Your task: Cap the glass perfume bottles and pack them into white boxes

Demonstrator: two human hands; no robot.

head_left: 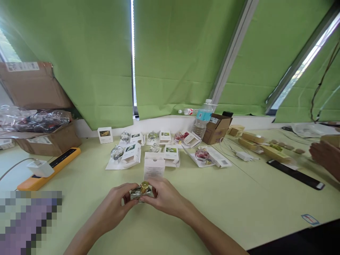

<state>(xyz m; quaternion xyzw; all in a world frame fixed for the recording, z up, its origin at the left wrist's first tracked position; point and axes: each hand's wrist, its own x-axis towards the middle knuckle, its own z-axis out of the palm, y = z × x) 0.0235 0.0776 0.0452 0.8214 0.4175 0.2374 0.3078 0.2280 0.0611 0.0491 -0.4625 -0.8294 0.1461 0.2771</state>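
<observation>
Both my hands meet low in the middle of the view, over a pale green table (239,209). My left hand (117,202) and my right hand (163,196) are closed from either side on a small clear glass bottle with a gold cap (142,191). Just behind it stands a white box (154,168). Further back lie several small white boxes with flower pictures (171,152) and round glass bottles (117,152), some set on opened boxes.
An orange power strip (50,166) with a white charger lies at left, before a cardboard box of clear bottles (39,131). A water bottle (202,122) and small brown box (217,129) stand behind. Another person's hand (325,156) reaches in at right.
</observation>
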